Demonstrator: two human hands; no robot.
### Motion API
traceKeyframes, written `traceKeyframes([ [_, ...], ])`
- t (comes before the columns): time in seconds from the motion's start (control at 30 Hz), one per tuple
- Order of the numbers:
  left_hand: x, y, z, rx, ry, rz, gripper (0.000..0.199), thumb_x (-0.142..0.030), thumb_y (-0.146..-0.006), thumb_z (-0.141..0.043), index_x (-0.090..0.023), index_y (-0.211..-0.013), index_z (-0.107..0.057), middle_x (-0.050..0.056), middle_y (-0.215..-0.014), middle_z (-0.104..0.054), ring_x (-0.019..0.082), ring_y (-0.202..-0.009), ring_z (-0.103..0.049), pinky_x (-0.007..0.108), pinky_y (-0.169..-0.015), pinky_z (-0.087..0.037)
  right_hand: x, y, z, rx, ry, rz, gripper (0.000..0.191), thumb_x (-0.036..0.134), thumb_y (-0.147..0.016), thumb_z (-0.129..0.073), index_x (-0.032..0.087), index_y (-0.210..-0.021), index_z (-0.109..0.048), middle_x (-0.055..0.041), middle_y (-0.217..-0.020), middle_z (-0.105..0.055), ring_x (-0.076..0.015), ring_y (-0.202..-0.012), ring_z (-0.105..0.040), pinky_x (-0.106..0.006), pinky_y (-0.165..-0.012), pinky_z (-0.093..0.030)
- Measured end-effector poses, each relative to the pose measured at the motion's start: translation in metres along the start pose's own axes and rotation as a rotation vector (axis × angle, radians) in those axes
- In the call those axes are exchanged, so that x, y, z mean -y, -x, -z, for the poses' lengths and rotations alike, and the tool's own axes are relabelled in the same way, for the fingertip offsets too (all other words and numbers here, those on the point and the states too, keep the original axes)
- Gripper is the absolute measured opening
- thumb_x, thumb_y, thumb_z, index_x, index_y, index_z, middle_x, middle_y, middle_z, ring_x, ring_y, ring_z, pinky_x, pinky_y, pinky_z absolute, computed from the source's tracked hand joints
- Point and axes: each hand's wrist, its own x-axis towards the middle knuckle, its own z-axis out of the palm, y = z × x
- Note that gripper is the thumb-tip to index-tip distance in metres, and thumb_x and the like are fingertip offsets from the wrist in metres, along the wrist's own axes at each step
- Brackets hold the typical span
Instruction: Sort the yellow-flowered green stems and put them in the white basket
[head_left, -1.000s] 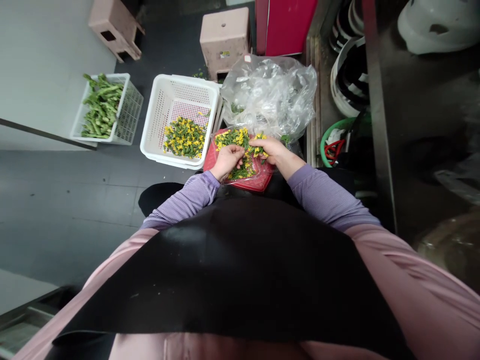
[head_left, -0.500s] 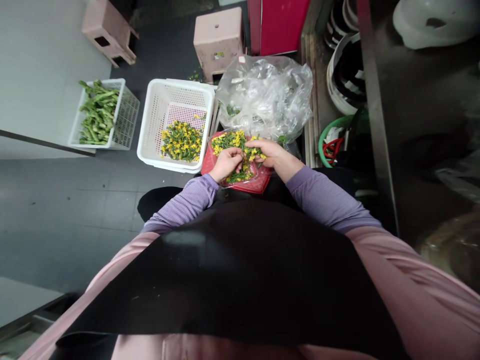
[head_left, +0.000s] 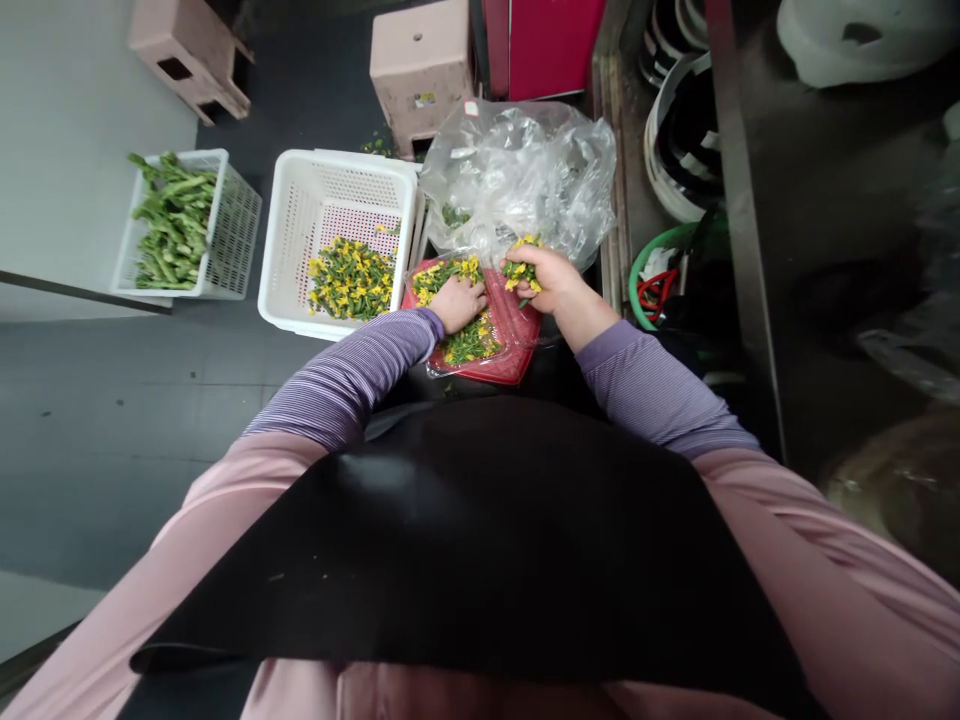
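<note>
My right hand (head_left: 551, 283) is closed around a small bunch of yellow-flowered green stems (head_left: 519, 270), above the right side of the red basket. My left hand (head_left: 459, 303) lies palm down on more yellow-flowered greens (head_left: 471, 343) in a clear plastic tray (head_left: 504, 343). Its fingers are stretched out, with the tips partly hidden among the stems. Beneath the tray is a red plastic basket (head_left: 526, 340). Left of it, a white perforated basket (head_left: 271, 290) holds a heap of cut yellow-flowered pieces (head_left: 351, 280).
A crumpled clear plastic bag (head_left: 547, 170) lies just beyond the tray. Farther left, a white basket (head_left: 238, 235) holds thick green stalks (head_left: 176, 225). Pink stools (head_left: 420, 70) stand behind. At right are a green tub (head_left: 637, 270) and a metal table edge (head_left: 742, 190).
My hands have moved apart. The left has left the bunch and flattened onto the greens in the tray; the right still holds its bunch, slightly farther from me. The view has shifted a little.
</note>
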Motion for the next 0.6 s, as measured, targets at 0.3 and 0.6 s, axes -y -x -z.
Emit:
traceKeyframes([
  [0.3,-0.001,0.033,0.016,-0.299,0.679,0.383,0.013,-0.014,-0.09,-0.062,-0.013,-0.096,-0.073,0.007,-0.088,-0.073,0.016,-0.079,-0.068,0.028,-0.076,-0.053,-0.007,0.006,-0.006,-0.002,0.083,-0.029,0.013,0.013,-0.07,-0.075,0.015,-0.076,-0.063,0.0004,-0.062,-0.06,-0.0054,-0.045,-0.043,-0.019,-0.039,-0.027],
  [0.6,-0.042,0.064,0.044,-0.268,1.581,0.711,0.01,-0.013,-0.091,-0.068,-0.007,-0.1,-0.067,-0.001,-0.058,-0.066,0.006,-0.043,-0.058,0.016,-0.048,-0.049,-0.037,0.015,-0.021,0.187,0.336,0.097,0.02,0.011,-0.061,-0.079,0.018,-0.077,-0.071,-0.0012,-0.078,-0.072,-0.0183,-0.083,-0.068,-0.03,-0.079,-0.055],
])
